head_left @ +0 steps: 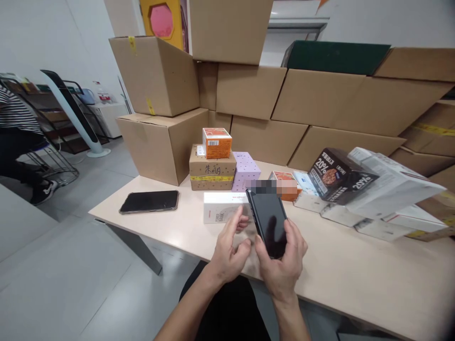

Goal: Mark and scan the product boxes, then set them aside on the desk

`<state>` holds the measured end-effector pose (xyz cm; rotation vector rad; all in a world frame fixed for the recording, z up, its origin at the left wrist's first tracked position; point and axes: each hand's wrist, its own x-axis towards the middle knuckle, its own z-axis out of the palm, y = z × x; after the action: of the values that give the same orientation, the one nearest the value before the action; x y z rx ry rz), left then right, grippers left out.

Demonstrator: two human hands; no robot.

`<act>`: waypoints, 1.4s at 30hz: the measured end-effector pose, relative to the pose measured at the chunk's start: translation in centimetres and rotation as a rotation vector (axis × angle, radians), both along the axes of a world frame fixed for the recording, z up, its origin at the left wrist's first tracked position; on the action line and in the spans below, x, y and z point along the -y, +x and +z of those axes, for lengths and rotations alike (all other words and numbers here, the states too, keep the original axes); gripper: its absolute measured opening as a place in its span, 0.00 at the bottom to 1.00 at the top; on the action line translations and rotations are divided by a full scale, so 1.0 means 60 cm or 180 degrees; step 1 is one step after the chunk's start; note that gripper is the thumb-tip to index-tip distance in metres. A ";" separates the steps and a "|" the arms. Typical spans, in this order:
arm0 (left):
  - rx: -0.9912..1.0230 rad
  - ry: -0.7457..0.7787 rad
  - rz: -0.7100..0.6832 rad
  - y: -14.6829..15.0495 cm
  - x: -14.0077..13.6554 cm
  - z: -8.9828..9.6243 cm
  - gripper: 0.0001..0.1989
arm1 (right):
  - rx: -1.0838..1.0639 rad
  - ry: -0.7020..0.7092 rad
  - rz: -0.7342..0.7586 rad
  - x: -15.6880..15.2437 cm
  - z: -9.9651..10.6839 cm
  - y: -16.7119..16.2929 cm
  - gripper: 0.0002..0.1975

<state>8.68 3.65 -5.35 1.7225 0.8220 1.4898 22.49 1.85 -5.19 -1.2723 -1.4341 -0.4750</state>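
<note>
My right hand (282,263) grips the lower end of a flat black device (270,222) with a dark, glossy face. It is tilted up above the table, and its upper end is blurred out by pixelation. Whether it is a phone or a power bank, I cannot tell. To its left, my left hand (231,251) is held in the air with bent fingers and the thumb apart, holding nothing. Just behind the left fingers stands a white box marked POWER BANK (216,213), partly hidden by them. Farther left, a black smartphone (149,201) lies flat on the table.
Behind the white box are a taped brown carton (211,182), an orange box (217,144) on top and a lilac box (245,170). White and black boxes (329,170) pile up at the right. Large cartons (249,90) wall off the table's (337,265) back. A person (19,118) sits far left.
</note>
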 end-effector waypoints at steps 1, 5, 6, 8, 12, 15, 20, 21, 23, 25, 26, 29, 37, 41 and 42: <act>-0.0077 0.0049 -0.0034 -0.001 0.001 0.003 0.37 | 0.0006 -0.0018 -0.0010 0.000 -0.001 0.001 0.38; -0.0356 0.0237 -0.0058 -0.003 0.002 0.014 0.37 | 0.0058 -0.0040 0.0000 -0.001 0.003 0.000 0.38; -0.0379 0.0260 -0.0042 -0.003 0.003 0.015 0.38 | 0.0068 -0.0030 0.0026 -0.001 0.004 -0.002 0.38; -0.0360 0.0257 0.0008 -0.003 0.002 0.015 0.39 | 0.0081 -0.0015 0.0078 -0.002 0.005 -0.004 0.38; -0.0337 0.0191 0.0069 -0.001 0.002 0.013 0.40 | 0.0095 -0.0044 0.0121 0.000 0.004 -0.004 0.37; -0.0331 0.0203 0.0099 0.001 0.001 0.012 0.40 | 0.0070 -0.0070 0.0153 0.001 0.002 -0.002 0.37; -0.0280 0.0218 0.0132 0.002 0.001 0.014 0.41 | 0.0048 -0.0071 0.0173 0.000 0.001 -0.001 0.36; -0.0268 0.0208 0.0139 0.002 0.001 0.015 0.41 | 0.0053 -0.0071 0.0179 0.000 0.002 -0.002 0.36; -0.0250 0.0194 0.0165 0.002 0.002 0.016 0.40 | 0.0073 -0.0078 0.0183 -0.001 0.003 -0.003 0.35; -0.0230 0.0196 0.0202 0.002 0.001 0.015 0.40 | 0.0103 -0.0094 0.0190 -0.001 0.005 -0.004 0.35; -0.0221 0.0204 0.0220 0.002 0.001 0.014 0.40 | 0.0118 -0.0093 0.0194 -0.002 0.005 -0.004 0.35; -0.0183 0.0231 0.0264 0.003 0.000 0.010 0.40 | 0.0150 -0.0067 0.0215 -0.001 0.007 -0.004 0.35; -0.0197 0.0257 0.0322 0.005 -0.002 0.007 0.41 | 0.0161 -0.0062 0.0245 -0.001 0.009 -0.004 0.35; -0.0170 0.0271 0.0313 0.006 -0.003 0.007 0.42 | 0.0139 -0.0088 0.0234 -0.002 0.007 -0.005 0.35; -0.0148 0.0288 0.0320 0.006 -0.003 0.006 0.42 | 0.0149 -0.0090 0.0232 -0.003 0.007 -0.005 0.35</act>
<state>9.03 3.82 -4.97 1.8116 0.8891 1.5803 22.20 2.02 -4.78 -1.2339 -1.5257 -0.4393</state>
